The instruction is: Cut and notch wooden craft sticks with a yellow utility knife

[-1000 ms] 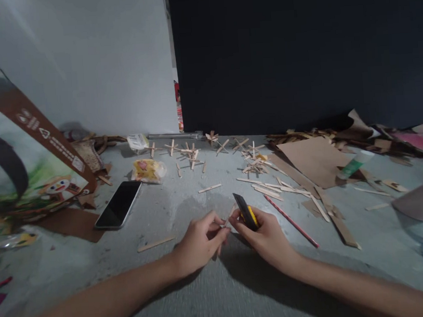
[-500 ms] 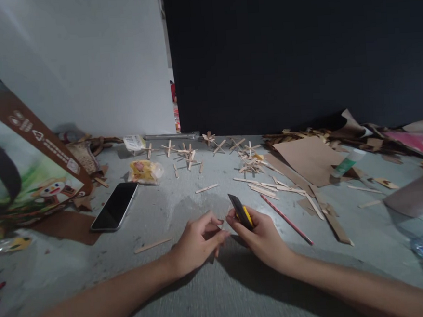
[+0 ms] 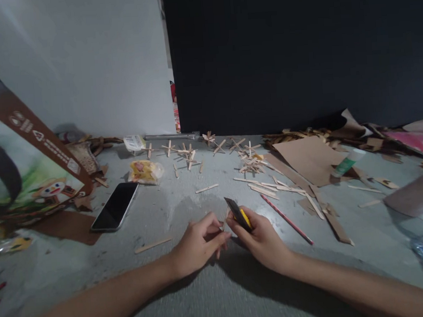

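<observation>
The step in hand looks like close work on a thin wooden strip [image 3: 225,220], held up between both hands to the right of the smartphone [image 3: 115,207] and a little nearer the wearer. The left hand [image 3: 199,241] pinches narrowly around it with thumb and fingers; the right hand [image 3: 265,234] is closed around a black-and-yellow utility knife [image 3: 240,215], its thumb and forefinger brought up to the strip, though whether they grip it too I cannot tell, nor whether the blade is out. The next move would seem to call for a steady left pinch and careful control of the knife so close to those fingertips. The grey tabletop [image 3: 179,209] is scuffed and strewn: a loose craft stick [image 3: 153,245] lies just nearer than the phone to its right, while well to the phone's right are a pile of flat sticks [image 3: 267,187], a red striped pencil [image 3: 287,220], a cardboard sheet [image 3: 305,159] and a green-labelled glue stick [image 3: 348,163]. Crossed stick pieces [image 3: 169,148] stand beyond the phone to the right, and a yellow wrapped packet [image 3: 144,172] sits just beyond it. A printed bag [image 3: 40,141] leans to its left; behind everything rise a pale panel [image 3: 82,66] and a black one [image 3: 298,51], dimly lit.
</observation>
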`<action>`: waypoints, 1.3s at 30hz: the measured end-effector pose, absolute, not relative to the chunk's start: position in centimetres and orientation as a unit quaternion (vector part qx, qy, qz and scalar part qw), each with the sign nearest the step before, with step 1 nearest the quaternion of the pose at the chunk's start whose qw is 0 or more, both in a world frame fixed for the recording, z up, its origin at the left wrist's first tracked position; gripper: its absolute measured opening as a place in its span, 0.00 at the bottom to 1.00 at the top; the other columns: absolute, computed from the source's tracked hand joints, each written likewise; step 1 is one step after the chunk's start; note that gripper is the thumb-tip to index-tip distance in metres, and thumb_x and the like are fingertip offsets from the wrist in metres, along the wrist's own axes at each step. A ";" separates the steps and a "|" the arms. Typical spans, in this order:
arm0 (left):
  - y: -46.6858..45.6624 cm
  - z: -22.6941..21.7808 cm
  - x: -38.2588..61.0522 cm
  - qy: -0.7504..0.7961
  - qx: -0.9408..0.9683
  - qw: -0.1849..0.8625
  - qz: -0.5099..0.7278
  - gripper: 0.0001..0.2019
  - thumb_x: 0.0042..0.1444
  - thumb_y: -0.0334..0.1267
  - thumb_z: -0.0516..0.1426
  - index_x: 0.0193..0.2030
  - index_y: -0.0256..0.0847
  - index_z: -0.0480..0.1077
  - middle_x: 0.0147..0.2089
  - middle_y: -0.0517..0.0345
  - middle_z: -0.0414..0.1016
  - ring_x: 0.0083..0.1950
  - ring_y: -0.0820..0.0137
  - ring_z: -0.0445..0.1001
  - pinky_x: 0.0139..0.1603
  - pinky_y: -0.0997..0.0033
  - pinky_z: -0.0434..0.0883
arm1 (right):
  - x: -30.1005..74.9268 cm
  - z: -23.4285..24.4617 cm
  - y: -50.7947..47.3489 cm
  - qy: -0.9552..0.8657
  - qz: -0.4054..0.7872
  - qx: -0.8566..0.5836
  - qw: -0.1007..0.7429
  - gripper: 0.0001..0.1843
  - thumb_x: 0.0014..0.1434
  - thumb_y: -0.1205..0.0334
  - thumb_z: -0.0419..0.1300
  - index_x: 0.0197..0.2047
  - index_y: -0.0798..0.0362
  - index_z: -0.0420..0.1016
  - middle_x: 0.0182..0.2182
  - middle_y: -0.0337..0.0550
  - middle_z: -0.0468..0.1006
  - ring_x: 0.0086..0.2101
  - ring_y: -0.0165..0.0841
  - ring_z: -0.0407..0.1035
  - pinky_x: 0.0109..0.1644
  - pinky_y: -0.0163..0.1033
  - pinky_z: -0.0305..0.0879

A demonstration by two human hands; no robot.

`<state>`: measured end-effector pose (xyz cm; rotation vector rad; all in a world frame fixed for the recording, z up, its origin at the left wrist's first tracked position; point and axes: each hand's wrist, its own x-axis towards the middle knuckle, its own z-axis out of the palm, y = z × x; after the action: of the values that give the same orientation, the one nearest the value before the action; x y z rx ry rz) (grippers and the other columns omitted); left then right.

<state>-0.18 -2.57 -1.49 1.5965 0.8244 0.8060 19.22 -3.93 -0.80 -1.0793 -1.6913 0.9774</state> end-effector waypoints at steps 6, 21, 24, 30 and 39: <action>-2.5 -2.0 -0.1 0.346 0.671 0.556 0.347 0.16 0.68 0.51 0.58 0.36 0.43 0.62 0.29 0.62 0.75 0.23 0.75 0.70 0.25 0.74 0.67 | 19.2 -0.6 -4.1 -0.698 0.390 -0.421 0.429 0.12 0.70 0.51 0.56 0.37 0.49 0.69 0.28 0.37 0.74 0.30 0.32 0.69 0.36 0.34 0.67; -1.0 -1.7 -0.2 0.374 0.550 0.606 0.437 0.24 0.62 0.63 0.61 0.43 0.43 0.64 0.23 0.68 0.69 0.20 0.74 0.66 0.25 0.73 0.62 | 19.1 -1.1 -2.3 -0.516 0.587 -0.449 0.432 0.32 0.54 0.29 0.68 0.38 0.49 0.66 0.15 0.23 0.58 0.13 0.25 0.51 0.16 0.32 0.52; -0.7 -2.0 -0.3 0.368 0.527 0.621 0.448 0.24 0.61 0.63 0.62 0.41 0.43 0.63 0.22 0.73 0.60 0.21 0.76 0.61 0.26 0.74 0.57 | 19.3 -1.4 -1.7 -0.510 0.600 -0.443 0.428 0.32 0.53 0.29 0.69 0.39 0.50 0.68 0.13 0.23 0.59 0.12 0.25 0.52 0.14 0.32 0.52; -0.4 -2.3 -0.5 0.399 0.498 0.622 0.454 0.21 0.61 0.60 0.60 0.41 0.42 0.65 0.26 0.69 0.59 0.24 0.75 0.57 0.27 0.72 0.50 | 19.5 -1.8 -1.7 -0.506 0.617 -0.411 0.441 0.31 0.58 0.33 0.67 0.49 0.51 0.69 0.16 0.22 0.59 0.13 0.25 0.53 0.15 0.30 0.53; -1.0 -1.4 -0.4 0.419 0.538 0.566 0.464 0.22 0.60 0.59 0.64 0.41 0.45 0.62 0.27 0.70 0.59 0.27 0.74 0.56 0.28 0.71 0.51 | 19.6 -2.1 -2.9 -0.564 0.564 -0.372 0.474 0.20 0.72 0.42 0.55 0.59 0.41 0.58 0.32 0.29 0.72 0.16 0.24 0.59 0.18 0.30 0.58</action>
<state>-0.35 -1.02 -1.36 1.2651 0.9845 1.0906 19.59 -2.85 -2.11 -0.9094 -1.3803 1.3799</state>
